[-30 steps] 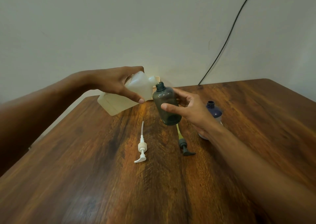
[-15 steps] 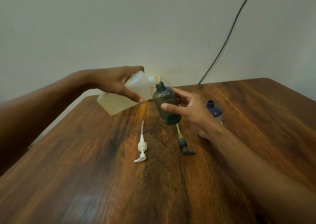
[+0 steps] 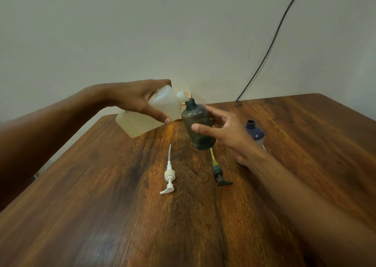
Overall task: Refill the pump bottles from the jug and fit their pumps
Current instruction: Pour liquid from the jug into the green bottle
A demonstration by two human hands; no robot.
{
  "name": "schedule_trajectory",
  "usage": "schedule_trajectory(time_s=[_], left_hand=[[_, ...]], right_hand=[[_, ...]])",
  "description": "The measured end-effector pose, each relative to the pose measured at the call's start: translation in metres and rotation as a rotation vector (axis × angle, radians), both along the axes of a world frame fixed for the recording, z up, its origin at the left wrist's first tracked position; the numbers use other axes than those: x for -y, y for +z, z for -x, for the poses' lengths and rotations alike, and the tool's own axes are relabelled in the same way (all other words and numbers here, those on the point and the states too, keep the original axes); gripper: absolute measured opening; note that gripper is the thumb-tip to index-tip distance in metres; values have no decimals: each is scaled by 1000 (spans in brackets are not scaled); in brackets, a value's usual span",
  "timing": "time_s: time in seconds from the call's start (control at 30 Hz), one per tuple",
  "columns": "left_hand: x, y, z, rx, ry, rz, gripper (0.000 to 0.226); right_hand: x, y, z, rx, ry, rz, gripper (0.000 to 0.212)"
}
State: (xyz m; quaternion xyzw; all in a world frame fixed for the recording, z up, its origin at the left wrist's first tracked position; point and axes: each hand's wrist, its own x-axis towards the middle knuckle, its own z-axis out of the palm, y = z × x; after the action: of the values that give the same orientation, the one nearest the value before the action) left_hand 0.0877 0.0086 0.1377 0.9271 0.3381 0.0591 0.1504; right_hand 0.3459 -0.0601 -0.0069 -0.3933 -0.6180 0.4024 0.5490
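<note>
A: What does the pour turn on?

B: The jug's spout meeting the neck of the dark grey bottle (image 3: 198, 127). The translucent jug (image 3: 151, 115) is tipped, its long axis sloping from lower left up to the right, spout just beside the bottle's open mouth at the centre of the frame. I cannot tell if they touch.

A: And the hands?

B: The left hand (image 3: 140, 97) has its fingers clamped over the jug's top and side. The right hand (image 3: 224, 132) has thumb and fingers closed around the bottle, held off the tabletop (image 3: 305, 134), leaning slightly left toward the spout.

A: The rest?

B: A blue bottle (image 3: 254, 131) stands open behind the right wrist. The white pump (image 3: 168, 177) and grey pump (image 3: 218, 174) lie below, unfitted.
</note>
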Motion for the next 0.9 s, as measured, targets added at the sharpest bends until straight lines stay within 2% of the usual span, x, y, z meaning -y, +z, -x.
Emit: schedule_trajectory(time_s=[0.9], left_hand=[[-5, -1, 2, -16, -7, -6, 68]], right_hand=[[-3, -4, 0, 9, -5, 6, 50]])
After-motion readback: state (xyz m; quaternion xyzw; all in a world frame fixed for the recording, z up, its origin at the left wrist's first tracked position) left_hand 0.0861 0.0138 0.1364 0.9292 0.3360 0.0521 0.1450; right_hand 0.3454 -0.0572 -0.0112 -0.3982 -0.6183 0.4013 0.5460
